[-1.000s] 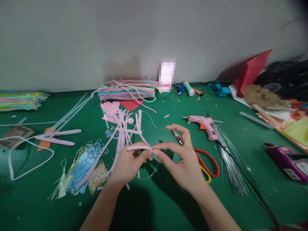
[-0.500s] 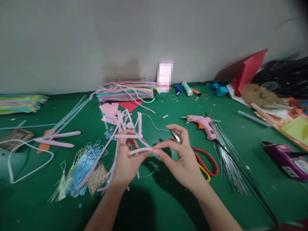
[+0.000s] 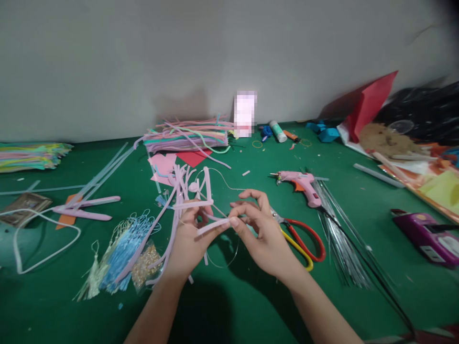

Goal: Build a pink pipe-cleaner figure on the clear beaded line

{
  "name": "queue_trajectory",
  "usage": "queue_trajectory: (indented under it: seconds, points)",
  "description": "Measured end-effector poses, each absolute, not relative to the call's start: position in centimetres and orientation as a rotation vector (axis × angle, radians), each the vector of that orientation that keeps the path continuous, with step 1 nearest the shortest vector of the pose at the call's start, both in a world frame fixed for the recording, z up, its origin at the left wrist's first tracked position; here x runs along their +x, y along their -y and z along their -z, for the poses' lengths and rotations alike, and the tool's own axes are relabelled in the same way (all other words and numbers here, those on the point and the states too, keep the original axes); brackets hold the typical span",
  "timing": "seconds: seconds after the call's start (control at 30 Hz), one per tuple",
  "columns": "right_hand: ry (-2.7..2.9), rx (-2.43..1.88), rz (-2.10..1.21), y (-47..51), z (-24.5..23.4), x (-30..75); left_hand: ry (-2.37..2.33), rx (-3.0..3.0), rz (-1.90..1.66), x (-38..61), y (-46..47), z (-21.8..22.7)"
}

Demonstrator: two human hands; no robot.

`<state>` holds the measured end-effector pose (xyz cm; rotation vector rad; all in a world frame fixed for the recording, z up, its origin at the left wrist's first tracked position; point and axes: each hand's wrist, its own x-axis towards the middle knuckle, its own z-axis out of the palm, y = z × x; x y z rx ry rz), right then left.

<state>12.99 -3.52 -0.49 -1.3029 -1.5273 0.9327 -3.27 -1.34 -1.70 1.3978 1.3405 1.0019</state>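
Left fingers and right fingers, nearly closed, pinch a lilac stem at one end.

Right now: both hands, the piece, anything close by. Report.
Left hand gripping lilac strip. Right hand pinching its end. Scissors close by, blades partly hidden behind right hand.

green tabletop | pink glue gun | scissors | blue tassels

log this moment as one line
left hand: holding lilac fuzzy stem | right hand: fingertips pinched at stem's end | red-and-yellow-handled metal scissors: on green table
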Motion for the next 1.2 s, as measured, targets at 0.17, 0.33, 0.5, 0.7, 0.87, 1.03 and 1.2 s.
queue_trajectory:
  seconds: [0.17, 0.33, 0.5, 0.7, 0.87, 1.03, 1.2]
  points:
    - [1.570, -1.392, -0.706, 3.1, 1.0, 13.3, -1.327, 1.452, -0.953, -3.5, 1.1, 1.2]
    - [1.629, -1.445, -0.537, 3.0, 1.1, 13.7, -1.372, 1.518, -0.961, -3.4, 1.0, 1.0]
    - [1.603, -1.479, -0.429, 2.9, 1.4, 13.6, -1.280, 1.498, -0.851, -3.6, 1.0, 0.9]
    - [1.480, -1.607, -0.246, 2.5, 1.3, 14.1, -1.648, 1.461, -1.388, -4.0, 1.5, 0.2]
    - [1.514, -1.607, -0.212, 3.1, 0.4, 13.3, -1.642, 2.394, -1.347, -2.4, 2.1, -0.6]
    - [1.521, -1.593, -0.145, 3.6, -0.3, 12.7, -1.664, 2.678, -1.327, -1.1, 2.8, -0.8]
    - [1.476, -1.615, -0.134, 3.5, -0.2, 12.7, -1.783, 2.588, -1.212, -0.8, 3.0, -0.6]
